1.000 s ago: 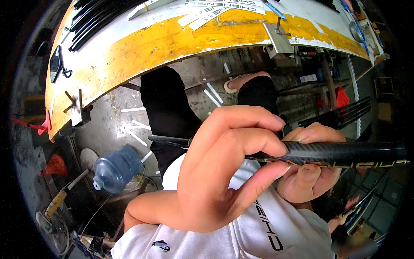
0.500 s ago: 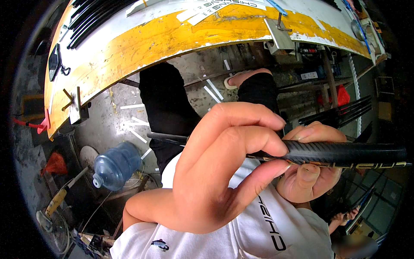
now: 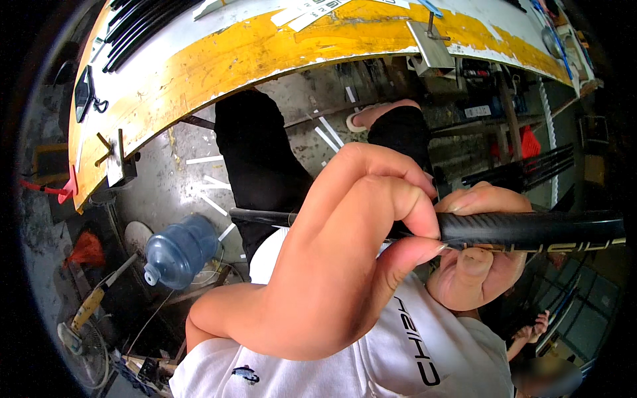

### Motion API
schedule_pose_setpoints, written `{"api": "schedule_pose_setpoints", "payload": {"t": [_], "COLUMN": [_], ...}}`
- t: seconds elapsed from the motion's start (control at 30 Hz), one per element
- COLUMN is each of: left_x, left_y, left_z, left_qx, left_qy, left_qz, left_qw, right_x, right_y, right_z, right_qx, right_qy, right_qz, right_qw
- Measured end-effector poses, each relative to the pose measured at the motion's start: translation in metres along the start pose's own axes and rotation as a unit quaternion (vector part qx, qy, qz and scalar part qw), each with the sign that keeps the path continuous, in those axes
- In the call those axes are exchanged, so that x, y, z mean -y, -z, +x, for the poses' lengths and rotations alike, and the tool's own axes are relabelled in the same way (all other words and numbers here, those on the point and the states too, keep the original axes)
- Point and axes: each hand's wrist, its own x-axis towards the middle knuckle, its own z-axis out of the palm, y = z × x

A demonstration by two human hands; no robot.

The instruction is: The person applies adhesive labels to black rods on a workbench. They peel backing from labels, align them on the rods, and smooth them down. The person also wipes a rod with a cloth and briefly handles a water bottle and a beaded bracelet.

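Observation:
A long black rod (image 3: 564, 229) with a slanting carbon-weave sheen and gold lettering along its lower side lies across my lap, level from left to right. Its thinner end (image 3: 262, 216) shows left of my wrist, over my dark trouser leg. My left hand (image 3: 352, 245) pinches the rod between thumb and fingertips near the middle. Just right of it, my right hand (image 3: 481, 265) grips the rod from behind and below, thumb on the near side and fingers over the top. The left hand hides part of the rod.
A yellow-and-white worktable (image 3: 232, 56) curves ahead, with black rods (image 3: 133, 40) and a metal clamp (image 3: 428, 46). A blue water jug (image 3: 182, 249) and white strips lie on the floor. A fan (image 3: 83, 345) stands lower left. Another person's hands (image 3: 534, 328) show lower right.
The rod has rolled a little, so its gold lettering sits lower and shows less. My left hand's fingers have curled and shifted slightly; my right hand stays in nearly the same place.

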Motion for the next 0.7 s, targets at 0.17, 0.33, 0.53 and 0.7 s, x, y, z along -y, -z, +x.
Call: {"api": "schedule_pose_setpoints", "payload": {"t": [0.17,0.33,0.53,0.7], "left_x": [0.004,0.013,0.039,0.043], "left_y": [-0.004,0.005,0.042,0.025], "left_z": [-0.002,0.001,-0.031,-0.060], "left_qx": [-0.001,-0.011,0.235,0.201], "left_qy": [0.017,0.115,0.250,0.247], "left_qz": [-0.035,-0.222,-0.006,-0.101], "left_qw": [0.999,0.968,0.939,0.942], "right_x": [0.003,0.011,0.022,0.012], "right_y": [0.005,0.000,0.014,0.001], "right_z": [-0.001,0.008,0.036,0.035], "right_qx": [0.015,-0.013,-0.062,-0.070], "right_qy": [-0.005,-0.096,-0.268,-0.263], "right_qz": [-0.091,-0.094,-0.007,0.062], "right_qw": [0.996,0.991,0.961,0.960]}}
